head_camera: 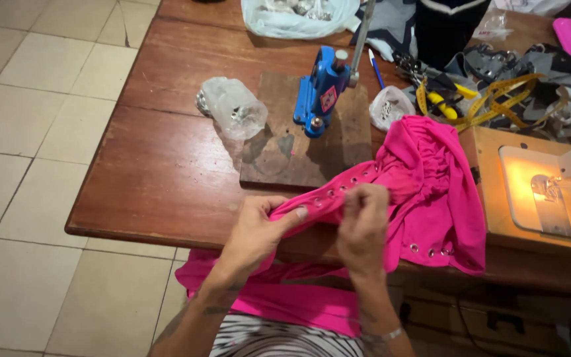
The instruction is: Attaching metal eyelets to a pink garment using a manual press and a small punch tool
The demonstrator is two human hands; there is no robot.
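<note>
Holding the pink garment [431,192] at the near edge of the table [166,172], both hands pinch one strip of it that carries a row of small metal eyelets [342,190]. The left hand [259,228] grips the strip's left end with the thumb on top, and the right hand [363,221] closes its fingertips on the strip just beside it; the cloth between them looks a little twisted. The rest of the garment lies in a heap to the right, and part of it hangs over the near edge. I think this hanging part can pull the strip out of the fingers, because the cloth looks thin and slippery. The blue press [322,92] stands on a board [305,139] just beyond the hands, and if a fold of cloth goes under it with the strip, I judge that two layers can be joined by mistake. Clear bags of small parts [236,109] lie near on the left, so a wide move of the garment can sweep them off. On the far right, loose pliers [441,99] and a yellow tape [497,99] can catch the cloth.
</note>
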